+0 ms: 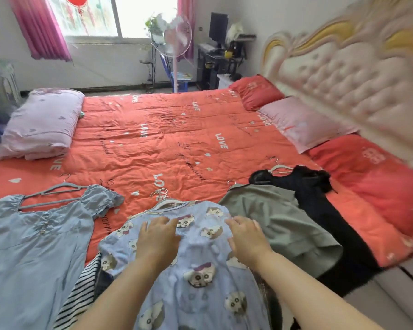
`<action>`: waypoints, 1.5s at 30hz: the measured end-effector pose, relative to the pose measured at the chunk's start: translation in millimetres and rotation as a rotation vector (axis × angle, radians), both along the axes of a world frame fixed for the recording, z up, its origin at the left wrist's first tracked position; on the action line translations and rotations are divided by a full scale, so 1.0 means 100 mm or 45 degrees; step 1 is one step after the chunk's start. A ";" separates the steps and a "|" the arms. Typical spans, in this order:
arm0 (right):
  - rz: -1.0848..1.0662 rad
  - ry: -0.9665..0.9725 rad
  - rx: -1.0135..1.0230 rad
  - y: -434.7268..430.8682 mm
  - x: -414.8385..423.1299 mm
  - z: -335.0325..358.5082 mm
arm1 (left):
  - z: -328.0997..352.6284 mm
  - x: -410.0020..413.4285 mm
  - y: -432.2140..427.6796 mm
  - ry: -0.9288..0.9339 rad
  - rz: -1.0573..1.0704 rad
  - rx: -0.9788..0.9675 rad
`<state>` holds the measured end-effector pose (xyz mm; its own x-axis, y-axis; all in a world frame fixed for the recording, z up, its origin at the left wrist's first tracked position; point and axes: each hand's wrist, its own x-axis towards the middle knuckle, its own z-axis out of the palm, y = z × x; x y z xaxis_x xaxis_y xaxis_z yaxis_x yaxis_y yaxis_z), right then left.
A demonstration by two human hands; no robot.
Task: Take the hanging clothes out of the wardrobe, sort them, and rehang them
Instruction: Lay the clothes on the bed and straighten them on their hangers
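Bed [391,277] with red quilt [177,139] is the sorting surface. Wardrobe not in view.

Clothes lie along the near edge:
- pale blue dress [34,246] far left, on a grey hanger [50,191]
- cartoon-print top [200,270] centre
- grey-green garment [272,222] just right of the top, touching it
- black garment [320,198] furthest right, against the grey-green one
- striped garment [81,294] poking out from under, between dress and top

My read: sort phase. I'm flattening the cartoon-print top before it goes back on the rail.

Left hand [156,236] and right hand [247,236] are both palm-down on the top's chest. Fingers are apart and loose, pressing cloth and gripping nothing.

To do it well:
- Stroke from centre out toward the sleeves and hem. Light pressure, so the striped layer underneath doesn't drag along.
- Keep the collar seated on the white hanger [167,202].
- More than one hook seems bunched at that collar, so probably a stack. Can't tell how many. Separate the hooks first.
- Lift by the hook, never by the fabric.
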<state>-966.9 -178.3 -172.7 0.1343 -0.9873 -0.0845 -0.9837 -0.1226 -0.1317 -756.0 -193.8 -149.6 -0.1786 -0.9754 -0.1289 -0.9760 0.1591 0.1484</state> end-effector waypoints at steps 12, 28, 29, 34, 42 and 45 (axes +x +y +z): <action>-0.199 0.034 -0.032 1.57 -1.15 0.75 | 0.70 -1.04 1.17 -0.021 -0.208 -0.023; -0.296 0.013 -0.049 1.75 -4.15 0.87 | 0.80 -4.07 1.18 -0.017 -0.320 -0.105; -0.296 0.014 -0.039 1.71 -4.31 0.87 | 0.78 -4.23 1.15 -0.019 -0.320 -0.104; -0.245 0.012 0.009 1.31 -4.84 0.77 | 0.71 -4.76 0.89 -0.027 -0.306 -0.096; -0.195 0.026 0.075 0.28 -5.29 0.44 | 0.30 -5.17 -0.10 0.004 -0.255 -0.017; -0.194 0.043 0.114 -0.19 -5.46 0.33 | 0.11 -5.31 -0.56 0.027 -0.229 0.021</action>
